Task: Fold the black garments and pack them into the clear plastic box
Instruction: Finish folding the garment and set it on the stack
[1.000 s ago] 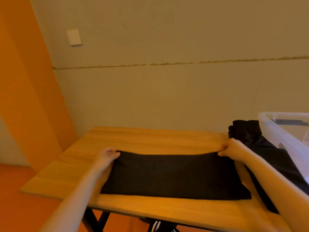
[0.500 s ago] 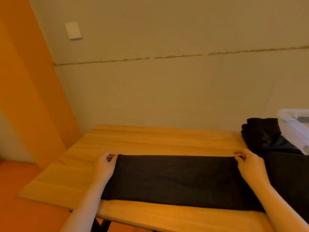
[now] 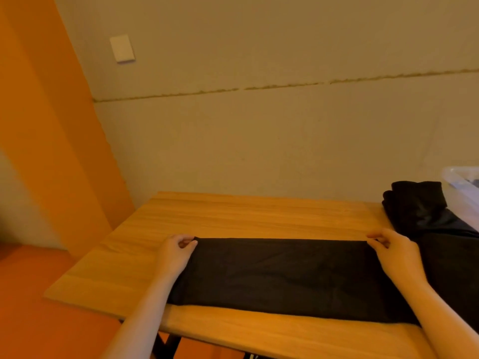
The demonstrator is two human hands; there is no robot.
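Note:
A black garment [image 3: 282, 275] lies flat on the wooden table [image 3: 259, 216], folded into a wide strip. My left hand [image 3: 175, 255] pinches its far left corner between thumb and curled fingers. My right hand [image 3: 396, 255] pinches the far right corner the same way. More black garments [image 3: 425, 211] lie heaped at the table's right end, one spreading toward the near edge. A corner of the clear plastic box [image 3: 461, 177] shows at the far right, mostly cut off by the frame.
A beige wall runs close behind the table, with a white switch plate [image 3: 122, 48] high on the left. An orange wall panel [image 3: 46, 141] and orange floor lie to the left. Dark table legs [image 3: 168, 343] show under the near edge.
The view has swung left, so less of the plastic box shows. Both hands have drawn the garment's far edge toward me and keep hold of its corners.

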